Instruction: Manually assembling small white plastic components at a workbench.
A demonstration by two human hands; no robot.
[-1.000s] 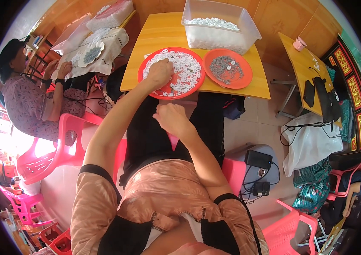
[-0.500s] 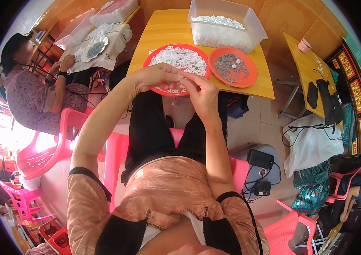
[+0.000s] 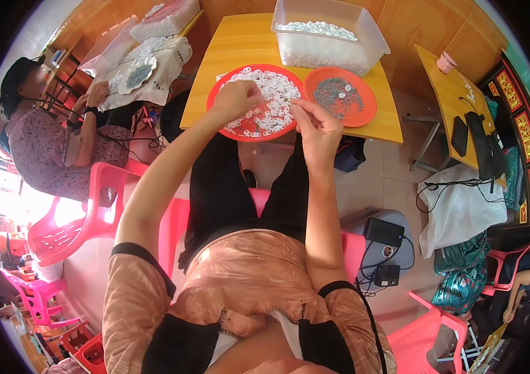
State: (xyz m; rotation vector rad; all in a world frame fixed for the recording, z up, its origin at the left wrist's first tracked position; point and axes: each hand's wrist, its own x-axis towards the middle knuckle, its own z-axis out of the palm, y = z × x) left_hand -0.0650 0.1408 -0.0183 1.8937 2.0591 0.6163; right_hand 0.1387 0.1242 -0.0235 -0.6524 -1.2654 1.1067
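My left hand hovers over a round red plate spread with small white flat pieces that have holes in them. Its fingers are curled in with the tips close together; whatever they hold, if anything, is hidden. At the plate's right edge, my right hand pinches thumb and forefinger together, and what lies between them is too small to name. Just beyond that hand, an orange-red plate carries small grey metal pieces with a couple of white pieces on top.
Both plates stand on a yellow table, and behind them is a clear plastic tub of white pieces. To the left, another person sits working by a cloth-covered table. A pink chair stands between us. On the right is a second yellow table.
My hands, which were together over the red plate's front, have come apart. The left has gone left above the white pieces, the right a little to the right.
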